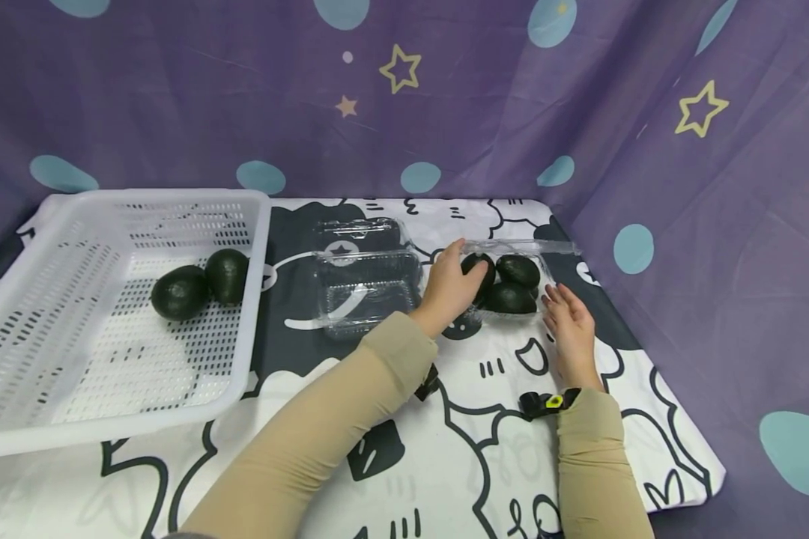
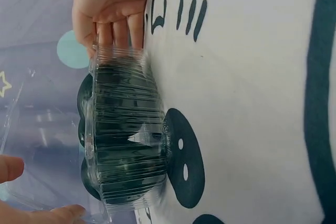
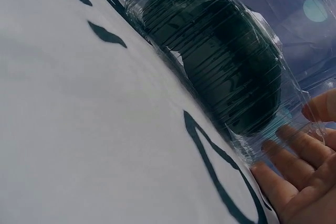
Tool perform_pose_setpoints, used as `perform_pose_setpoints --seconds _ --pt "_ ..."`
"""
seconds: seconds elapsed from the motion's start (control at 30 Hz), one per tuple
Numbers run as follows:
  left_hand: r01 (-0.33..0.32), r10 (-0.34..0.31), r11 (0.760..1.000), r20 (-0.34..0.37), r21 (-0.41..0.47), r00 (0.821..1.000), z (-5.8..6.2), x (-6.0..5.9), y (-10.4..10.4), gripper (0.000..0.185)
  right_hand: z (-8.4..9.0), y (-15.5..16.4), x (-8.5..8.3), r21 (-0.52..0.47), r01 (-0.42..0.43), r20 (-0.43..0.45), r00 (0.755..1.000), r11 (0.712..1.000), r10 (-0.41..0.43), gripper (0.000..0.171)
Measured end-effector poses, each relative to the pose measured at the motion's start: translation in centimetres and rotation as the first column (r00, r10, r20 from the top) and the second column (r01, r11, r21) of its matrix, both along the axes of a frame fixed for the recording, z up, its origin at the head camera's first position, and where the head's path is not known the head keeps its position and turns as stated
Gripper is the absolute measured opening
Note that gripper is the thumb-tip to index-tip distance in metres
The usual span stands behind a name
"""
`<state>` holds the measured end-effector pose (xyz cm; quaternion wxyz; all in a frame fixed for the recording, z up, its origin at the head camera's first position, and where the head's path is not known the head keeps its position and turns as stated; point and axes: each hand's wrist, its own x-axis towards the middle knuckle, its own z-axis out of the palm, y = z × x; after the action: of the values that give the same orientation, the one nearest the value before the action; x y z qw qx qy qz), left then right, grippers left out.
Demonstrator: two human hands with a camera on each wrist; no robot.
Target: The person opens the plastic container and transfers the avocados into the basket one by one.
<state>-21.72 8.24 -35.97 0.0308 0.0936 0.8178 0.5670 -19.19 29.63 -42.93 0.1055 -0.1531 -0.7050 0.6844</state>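
Head view shows us the left hand (image 1: 450, 288) reaching into a clear plastic box (image 1: 512, 281), with its fingers curled over the top of one dark avocado (image 1: 480, 271). We think it is gripping that avocado. The right hand (image 1: 569, 326) lies flat and open against the near right wall of the same box, fingers straight, holding it steady. The right wrist view shows those straight fingers (image 3: 294, 179) pressed on the ribbed plastic.

Two more avocados (image 1: 516, 284) sit in the box just beside the one being held. The box stands on the tabletop (image 1: 485, 449), toward the far right, with its lid open.

We judge the avocados to be firm, a bit heavy and bumpy, so they should not slip much. A good grip is around the fat middle, not too hard, or the fruit could bruise. The box looks thin, light and bendy, so it could slide or crumple if nobody held its side.

Just to the left stands a second clear box (image 1: 366, 275), with nothing in it that we can see. Far to the left is a white basket (image 1: 74, 314) with two avocados in it (image 1: 201, 283), touching each other.
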Motion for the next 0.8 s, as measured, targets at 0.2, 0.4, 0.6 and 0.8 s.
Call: perform_pose_setpoints --seconds 0.2,0.4,0.6,0.8 --pt "-0.025 0.024 0.996 0.018 0.082 1.0 -0.2 -0.59 -0.03 0.064 0.08 -0.01 -0.04 0.005 0.001 0.012 1.0 1.0 -0.001 0.056" --pt "-0.012 0.011 0.997 0.004 0.082 1.0 0.03 -0.92 -0.28 0.069 0.03 -0.05 -0.08 0.0 0.007 0.012 1.0 1.0 -0.007 0.055" --pt "0.034 -0.034 0.999 0.028 0.006 0.999 -0.22 -1.07 -0.59 0.068 0.06 -0.14 -0.07 -0.003 0.012 0.01 1.0 1.0 -0.012 0.055" --pt "0.088 -0.085 0.991 0.029 -0.106 0.996 -0.77 -1.01 -0.45 0.063 0.16 -0.19 0.04 0.0 0.016 0.012 1.0 1.0 -0.016 0.054"
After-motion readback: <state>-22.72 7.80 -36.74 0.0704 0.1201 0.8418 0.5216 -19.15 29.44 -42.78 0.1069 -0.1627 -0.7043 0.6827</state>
